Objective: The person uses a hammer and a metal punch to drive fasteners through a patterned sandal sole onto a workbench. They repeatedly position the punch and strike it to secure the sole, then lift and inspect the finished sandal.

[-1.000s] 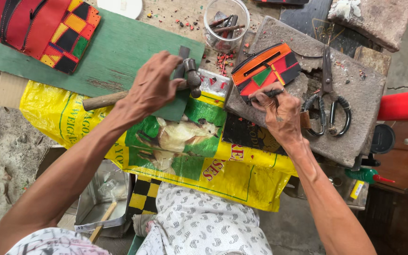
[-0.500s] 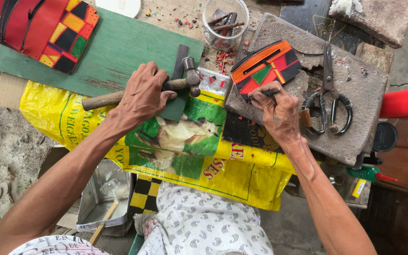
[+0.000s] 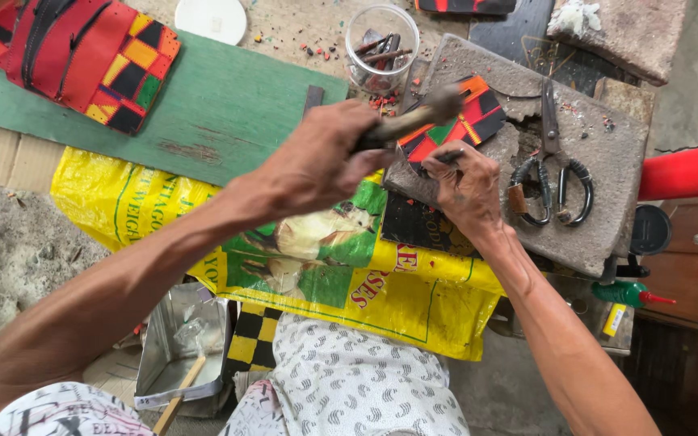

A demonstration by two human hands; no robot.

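Both hands are working over the stone slab (image 3: 607,161). The left hand (image 3: 317,165) is wrapped tight around a hammer (image 3: 414,121), its long axis running up and right so the blurred head is hanging just above the patchwork piece (image 3: 466,121). The right hand (image 3: 466,190), nearer that piece, is pinching a small dark punch (image 3: 446,157) against it. Half a second ago the hammer was lying lower and leftward, over the green board (image 3: 203,113); now it is swinging in.
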